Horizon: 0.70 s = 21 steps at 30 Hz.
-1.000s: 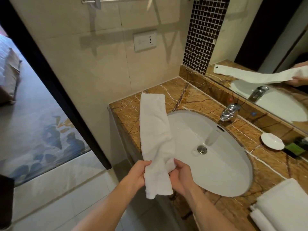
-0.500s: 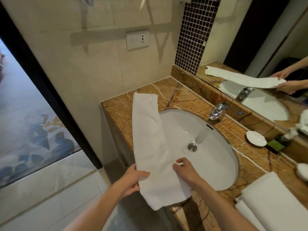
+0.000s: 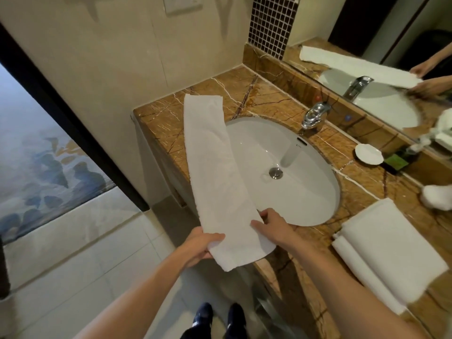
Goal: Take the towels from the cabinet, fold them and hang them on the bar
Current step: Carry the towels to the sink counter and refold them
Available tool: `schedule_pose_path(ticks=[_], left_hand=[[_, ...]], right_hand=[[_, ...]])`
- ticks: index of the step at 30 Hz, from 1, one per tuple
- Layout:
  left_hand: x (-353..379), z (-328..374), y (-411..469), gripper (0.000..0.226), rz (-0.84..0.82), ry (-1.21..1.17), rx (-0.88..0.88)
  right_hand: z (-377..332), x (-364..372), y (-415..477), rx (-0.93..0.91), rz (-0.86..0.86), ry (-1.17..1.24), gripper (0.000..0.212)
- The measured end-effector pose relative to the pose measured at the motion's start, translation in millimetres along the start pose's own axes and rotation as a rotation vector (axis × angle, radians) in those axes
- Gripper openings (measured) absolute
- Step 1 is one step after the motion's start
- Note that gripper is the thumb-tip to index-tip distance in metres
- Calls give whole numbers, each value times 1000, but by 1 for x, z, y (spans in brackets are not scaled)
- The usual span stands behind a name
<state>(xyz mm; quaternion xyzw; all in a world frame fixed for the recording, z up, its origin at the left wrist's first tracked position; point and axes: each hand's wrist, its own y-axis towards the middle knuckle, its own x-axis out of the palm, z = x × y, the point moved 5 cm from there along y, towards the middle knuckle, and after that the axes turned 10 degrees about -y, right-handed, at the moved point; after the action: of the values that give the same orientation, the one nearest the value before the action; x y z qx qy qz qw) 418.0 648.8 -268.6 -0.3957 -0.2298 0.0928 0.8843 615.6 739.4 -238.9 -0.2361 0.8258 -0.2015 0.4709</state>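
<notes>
A long white towel [image 3: 215, 172], folded into a narrow strip, lies along the left part of the brown marble counter [image 3: 161, 121] and over the left rim of the sink [image 3: 325, 192]. Its near end hangs past the counter's front edge. My left hand [image 3: 199, 247] grips that end's left edge, thumb on top. My right hand [image 3: 271, 228] holds the right edge, fingers on the cloth. Two more folded white towels [image 3: 389, 250] are stacked on the counter at the right. The towel bar is out of view.
A chrome faucet [image 3: 314, 116] stands behind the sink. A white soap dish [image 3: 368, 154] and a green packet [image 3: 396, 163] sit by the mirror [image 3: 381, 57]. To the left, a dark door frame [image 3: 73, 123] opens onto a carpeted room. White floor tiles lie below.
The towel's near end, bunched and hanging a second ago, is now spread flat and pulled straighter. Both hands have shifted to its two edges. The view has tilted down, losing the bar.
</notes>
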Motion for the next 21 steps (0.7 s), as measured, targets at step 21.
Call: schedule_pose_path(ticks=[21], left_hand=[[32,-5,-9,53,317,509,295]], right_hand=[[10,-11,-23,-268,388,-719,47]])
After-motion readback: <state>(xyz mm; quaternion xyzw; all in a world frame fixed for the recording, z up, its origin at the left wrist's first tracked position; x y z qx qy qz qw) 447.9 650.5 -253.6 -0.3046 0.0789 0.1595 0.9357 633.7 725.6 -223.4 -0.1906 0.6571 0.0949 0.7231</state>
